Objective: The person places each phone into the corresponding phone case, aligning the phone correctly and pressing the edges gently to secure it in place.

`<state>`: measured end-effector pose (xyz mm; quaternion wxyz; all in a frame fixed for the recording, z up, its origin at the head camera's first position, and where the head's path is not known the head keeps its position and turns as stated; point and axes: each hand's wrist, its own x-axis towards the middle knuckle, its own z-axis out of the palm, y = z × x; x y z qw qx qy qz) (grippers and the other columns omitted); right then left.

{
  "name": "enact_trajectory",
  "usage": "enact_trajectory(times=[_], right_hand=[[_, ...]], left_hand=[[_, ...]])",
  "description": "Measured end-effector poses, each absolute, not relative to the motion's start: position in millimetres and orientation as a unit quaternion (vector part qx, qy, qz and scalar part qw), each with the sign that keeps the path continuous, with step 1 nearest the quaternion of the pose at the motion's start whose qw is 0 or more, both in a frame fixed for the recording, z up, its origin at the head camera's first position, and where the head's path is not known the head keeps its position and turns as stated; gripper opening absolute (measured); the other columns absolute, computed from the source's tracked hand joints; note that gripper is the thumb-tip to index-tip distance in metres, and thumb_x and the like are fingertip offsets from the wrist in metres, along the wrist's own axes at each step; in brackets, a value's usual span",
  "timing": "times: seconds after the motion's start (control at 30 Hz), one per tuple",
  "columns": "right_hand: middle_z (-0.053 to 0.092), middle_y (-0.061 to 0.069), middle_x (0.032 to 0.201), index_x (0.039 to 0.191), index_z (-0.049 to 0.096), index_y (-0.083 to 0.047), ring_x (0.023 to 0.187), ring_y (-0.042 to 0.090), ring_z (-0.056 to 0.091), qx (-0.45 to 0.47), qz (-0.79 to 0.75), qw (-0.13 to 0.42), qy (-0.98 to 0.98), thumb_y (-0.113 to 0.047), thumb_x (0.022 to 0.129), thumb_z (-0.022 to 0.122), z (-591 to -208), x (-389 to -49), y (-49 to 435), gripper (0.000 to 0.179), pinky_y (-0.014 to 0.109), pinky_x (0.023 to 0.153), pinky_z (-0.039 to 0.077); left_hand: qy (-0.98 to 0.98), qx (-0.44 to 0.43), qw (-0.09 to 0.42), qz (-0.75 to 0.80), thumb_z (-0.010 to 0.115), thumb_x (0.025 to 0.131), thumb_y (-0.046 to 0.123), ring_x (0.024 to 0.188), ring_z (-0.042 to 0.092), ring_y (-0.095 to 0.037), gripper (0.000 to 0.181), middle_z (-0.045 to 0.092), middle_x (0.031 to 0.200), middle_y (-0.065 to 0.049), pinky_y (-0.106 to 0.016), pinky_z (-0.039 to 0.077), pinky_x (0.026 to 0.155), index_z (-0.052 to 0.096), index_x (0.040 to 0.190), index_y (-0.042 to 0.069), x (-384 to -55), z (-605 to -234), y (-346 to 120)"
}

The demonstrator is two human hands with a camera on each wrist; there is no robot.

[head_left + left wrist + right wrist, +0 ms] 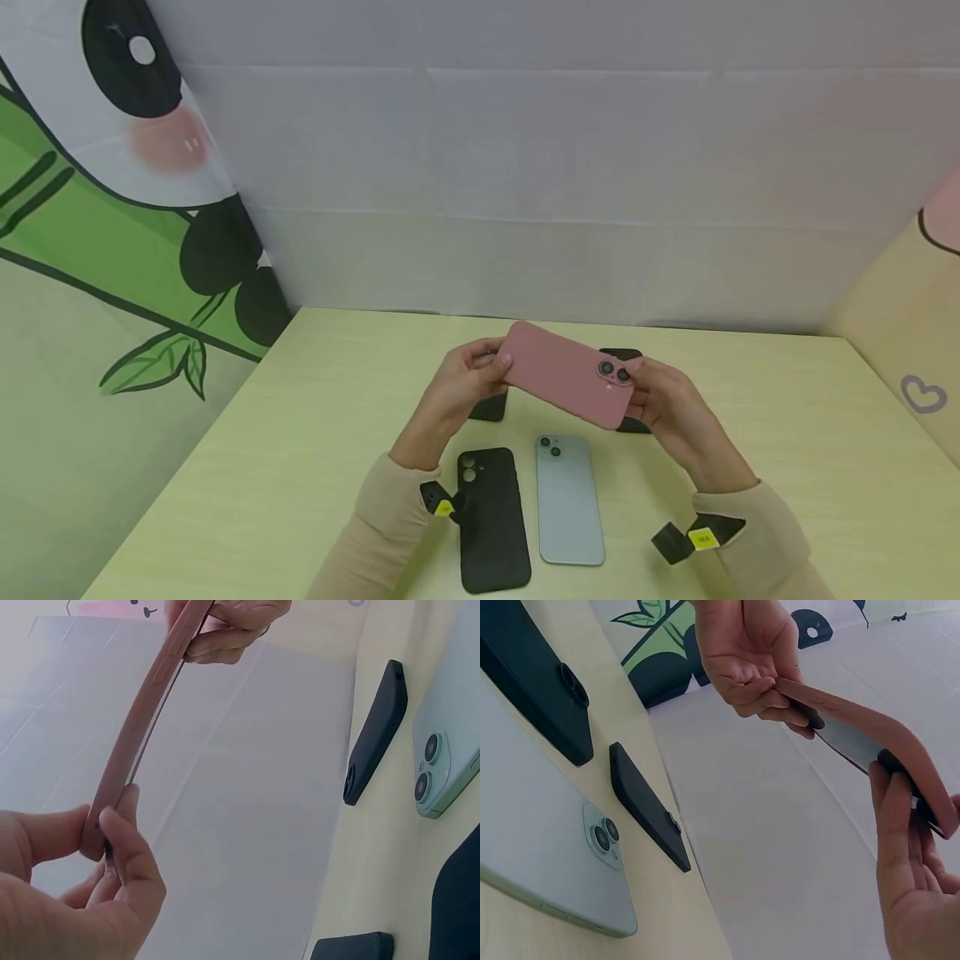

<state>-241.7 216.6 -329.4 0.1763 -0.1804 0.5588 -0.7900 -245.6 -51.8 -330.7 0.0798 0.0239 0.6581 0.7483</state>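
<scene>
A pink phone case (558,371) with a phone in it is held up above the table, tilted, two camera lenses at its right end. At its left end my left hand (468,387) pinches it between thumb and fingers. My right hand (667,408) grips the other end, the thumb beside the lenses. Seen from the side in the left wrist view, a thin dark edge runs along the pink case (142,720). From below, in the right wrist view, the pink case (855,712) curves and a glossy face shows under it; I cannot tell how fully the phone is seated.
Below the hands, a black phone case (495,533) lies on the pale yellow table (300,400) beside a light blue phone (570,508). Two dark items, partly hidden by the hands and the pink case, lie farther back. A white wall sheet (525,167) rises behind the table.
</scene>
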Motion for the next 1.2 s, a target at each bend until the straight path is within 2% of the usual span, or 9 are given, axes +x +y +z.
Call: enact_trajectory(times=[0.07, 0.2, 0.47, 0.67, 0.8, 1.0, 1.2], right_hand=[[0.067, -0.002, 0.093, 0.096, 0.060, -0.009, 0.081, 0.011, 0.065, -0.181, -0.776, 0.188, 0.574, -0.012, 0.098, 0.040, -329.9, -241.8, 215.3, 0.020, 0.025, 0.072, 0.053], [0.067, -0.003, 0.088, 0.093, 0.056, -0.008, 0.077, 0.010, 0.066, -0.167, -0.754, 0.187, 0.607, -0.014, 0.096, 0.047, -330.6, -240.7, 212.6, 0.010, 0.025, 0.070, 0.054], [0.066, -0.002, 0.088, 0.086, 0.058, -0.011, 0.077, 0.009, 0.066, -0.115, -0.781, 0.159, 0.592, -0.013, 0.094, 0.050, -328.5, -237.4, 209.9, 0.012, 0.024, 0.070, 0.053], [0.065, -0.002, 0.089, 0.086, 0.058, -0.012, 0.076, 0.009, 0.064, -0.101, -0.796, 0.158, 0.576, -0.014, 0.094, 0.050, -327.4, -236.4, 207.6, 0.012, 0.022, 0.068, 0.052], [0.064, -0.003, 0.087, 0.087, 0.058, -0.011, 0.074, 0.009, 0.064, -0.121, -0.788, 0.171, 0.579, -0.013, 0.095, 0.049, -325.5, -236.7, 206.7, 0.012, 0.023, 0.068, 0.052], [0.065, -0.003, 0.085, 0.095, 0.055, -0.010, 0.070, 0.009, 0.064, -0.156, -0.725, 0.212, 0.636, -0.016, 0.094, 0.050, -327.8, -239.7, 207.5, 0.008, 0.025, 0.068, 0.054], [0.061, -0.004, 0.086, 0.103, 0.053, -0.008, 0.068, 0.008, 0.060, -0.204, -0.664, 0.246, 0.676, -0.021, 0.095, 0.049, -332.0, -241.0, 206.7, 0.015, 0.026, 0.065, 0.052]], left_hand=[[0.645, 0.001, 0.069, 0.761, 0.056, 0.091, 0.009, 0.072, 0.059, -0.009, 0.031, 0.064, 0.081, 0.001, -0.022, 0.048, 0.067, 0.054, 0.121, 0.001, -246.5, -331.2, -50.9], [0.623, -0.016, 0.056, 0.780, 0.054, 0.092, 0.013, 0.070, 0.056, -0.009, 0.026, 0.061, 0.078, 0.003, -0.021, 0.046, 0.066, 0.057, 0.114, 0.000, -247.3, -331.4, -49.4], [0.590, 0.001, 0.077, 0.804, 0.047, 0.096, 0.016, 0.079, 0.057, -0.009, 0.027, 0.059, 0.086, 0.001, -0.019, 0.049, 0.074, 0.054, 0.114, -0.002, -249.6, -333.6, -45.0], [0.612, 0.007, 0.090, 0.785, 0.049, 0.095, 0.014, 0.081, 0.061, -0.011, 0.026, 0.060, 0.089, -0.002, -0.022, 0.052, 0.077, 0.053, 0.113, -0.004, -249.9, -336.9, -41.0], [0.630, -0.009, 0.065, 0.774, 0.050, 0.094, 0.015, 0.076, 0.062, -0.010, 0.028, 0.062, 0.082, 0.000, -0.022, 0.051, 0.073, 0.056, 0.113, -0.005, -248.3, -336.3, -39.2], [0.643, -0.030, 0.037, 0.764, 0.050, 0.094, 0.014, 0.069, 0.059, -0.009, 0.020, 0.060, 0.073, 0.002, -0.022, 0.046, 0.067, 0.059, 0.100, -0.003, -248.2, -333.8, -39.5], [0.653, -0.012, 0.040, 0.756, 0.051, 0.094, 0.013, 0.066, 0.057, -0.008, 0.018, 0.058, 0.069, 0.004, -0.024, 0.043, 0.066, 0.058, 0.095, -0.003, -247.9, -334.1, -38.2]])
